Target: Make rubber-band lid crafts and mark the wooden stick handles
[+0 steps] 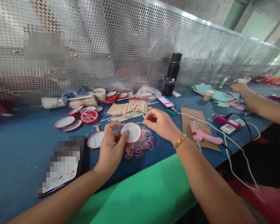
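Pinching the lid (134, 132) sensibly by its left edge, your left hand (111, 147) likely finds it light, stiff; your right hand (162, 124) bunches, contents unclear.

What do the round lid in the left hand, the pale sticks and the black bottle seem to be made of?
Round lid in the left hand: probably coated metal, given its thin, red-edged rim and smooth white inside.
Pale sticks: likely bare wood, matte and tan, without visible varnish.
Black bottle: perhaps coated metal, smooth with a dull sheen; plastic is possible too.
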Demonstrator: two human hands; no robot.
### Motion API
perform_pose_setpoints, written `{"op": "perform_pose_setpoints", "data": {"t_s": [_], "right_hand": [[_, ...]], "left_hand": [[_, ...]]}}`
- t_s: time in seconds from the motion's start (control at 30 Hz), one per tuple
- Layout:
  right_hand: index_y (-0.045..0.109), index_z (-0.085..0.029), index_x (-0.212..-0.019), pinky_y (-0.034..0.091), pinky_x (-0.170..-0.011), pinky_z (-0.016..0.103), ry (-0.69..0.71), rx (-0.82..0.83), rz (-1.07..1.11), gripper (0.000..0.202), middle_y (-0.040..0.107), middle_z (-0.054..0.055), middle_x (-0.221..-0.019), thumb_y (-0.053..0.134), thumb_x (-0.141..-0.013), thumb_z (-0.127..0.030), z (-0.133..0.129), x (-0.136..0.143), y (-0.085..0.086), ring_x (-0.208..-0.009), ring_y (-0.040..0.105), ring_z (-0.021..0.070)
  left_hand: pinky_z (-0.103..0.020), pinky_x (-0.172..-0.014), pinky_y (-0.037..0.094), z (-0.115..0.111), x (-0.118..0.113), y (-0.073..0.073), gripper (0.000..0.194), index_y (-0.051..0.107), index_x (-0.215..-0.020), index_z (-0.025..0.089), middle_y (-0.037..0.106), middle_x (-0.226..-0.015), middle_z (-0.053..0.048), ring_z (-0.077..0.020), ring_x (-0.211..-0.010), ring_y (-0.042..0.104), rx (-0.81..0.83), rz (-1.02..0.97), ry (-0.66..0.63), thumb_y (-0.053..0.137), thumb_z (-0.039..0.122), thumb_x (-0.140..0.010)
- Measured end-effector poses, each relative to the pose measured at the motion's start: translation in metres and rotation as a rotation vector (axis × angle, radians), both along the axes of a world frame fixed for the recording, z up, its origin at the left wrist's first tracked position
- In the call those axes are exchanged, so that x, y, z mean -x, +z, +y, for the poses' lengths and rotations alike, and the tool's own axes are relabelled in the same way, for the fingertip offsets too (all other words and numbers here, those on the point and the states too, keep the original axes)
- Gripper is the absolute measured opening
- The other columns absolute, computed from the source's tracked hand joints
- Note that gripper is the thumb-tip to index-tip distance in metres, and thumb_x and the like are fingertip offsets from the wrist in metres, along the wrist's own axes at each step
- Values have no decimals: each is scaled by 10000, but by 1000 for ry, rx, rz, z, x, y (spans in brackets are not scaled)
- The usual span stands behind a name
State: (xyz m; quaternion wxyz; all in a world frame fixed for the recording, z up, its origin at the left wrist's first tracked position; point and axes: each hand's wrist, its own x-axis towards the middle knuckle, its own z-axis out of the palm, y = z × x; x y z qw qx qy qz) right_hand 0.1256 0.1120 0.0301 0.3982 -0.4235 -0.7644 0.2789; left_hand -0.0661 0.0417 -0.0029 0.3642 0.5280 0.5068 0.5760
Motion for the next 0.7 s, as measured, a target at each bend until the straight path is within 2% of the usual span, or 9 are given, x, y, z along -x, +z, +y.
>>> {"op": "perform_pose_setpoints", "data": {"t_s": [0.07,0.17,0.3,0.47,0.7], "right_hand": [[628,-186,-845,512,-701,266,44,41,163,31,705,18,-809,645,-825,-170,-2,5,0,-725,636,130],[659,-190,-844,507,-692,262,52,10,206,24,711,10,-794,640,-831,-183,-9,14,-1,-711,633,126],[656,-207,-794,481,-698,258,63,-144,115,79,701,-12,-755,623,-853,-166,-18,23,-2,-698,619,122],[637,-217,-726,458,-795,282,43,-332,-14,161,708,-12,-775,647,-857,-124,-23,29,-3,-797,629,146],[670,-220,-738,466,-853,303,108,-330,-15,146,699,-1,-804,711,-857,-148,-25,29,-2,-839,634,164]], "left_hand": [[-195,-359,351,-1,-2,-1,198,491,-1030,264,572,-596,88,-109,-382,518,9,41,-23,617,318,-887],[-209,-383,352,-1,-3,-3,110,555,-970,244,544,-591,72,-112,-409,511,16,83,-45,560,343,-924],[-222,-428,351,-3,0,-6,127,578,-947,238,492,-612,66,-117,-464,470,-16,125,-61,563,363,-933],[-247,-529,388,-6,3,-4,155,644,-979,229,567,-716,21,-149,-609,516,-127,345,-47,596,368,-931],[-256,-529,374,-6,2,-5,137,623,-955,229,523,-635,51,-144,-542,479,-141,407,-21,544,340,-964]]}}
